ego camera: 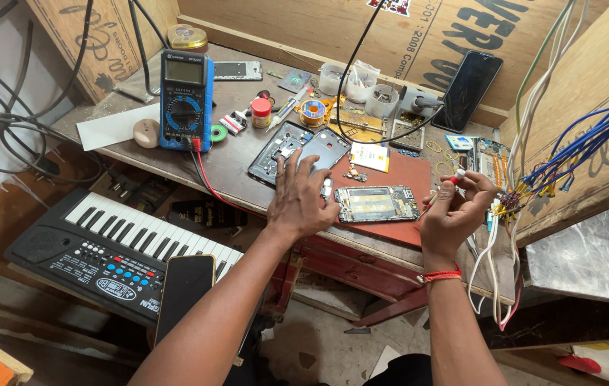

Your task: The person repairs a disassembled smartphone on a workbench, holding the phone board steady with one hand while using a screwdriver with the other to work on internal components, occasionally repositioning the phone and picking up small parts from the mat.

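Note:
My left hand (303, 196) rests palm down on the workbench with fingers spread, touching the lower edge of an opened phone frame (281, 150) and a grey back cover (327, 149). Right of that hand lies an opened phone with its circuit board exposed (377, 203) on a red mat (408, 177). My right hand (456, 211) is closed around a thin red-and-white screwdriver (449, 183), whose tip points down-left toward the opened phone's right edge. A red band circles that wrist.
A blue multimeter (185, 101) with red and black leads stands at the back left. Small cups (359, 81), a solder reel (312, 111) and a dark phone (467, 89) line the back. Bundled wires (569, 154) hang at right. A keyboard (115, 250) with a phone (184, 289) on it sits lower left.

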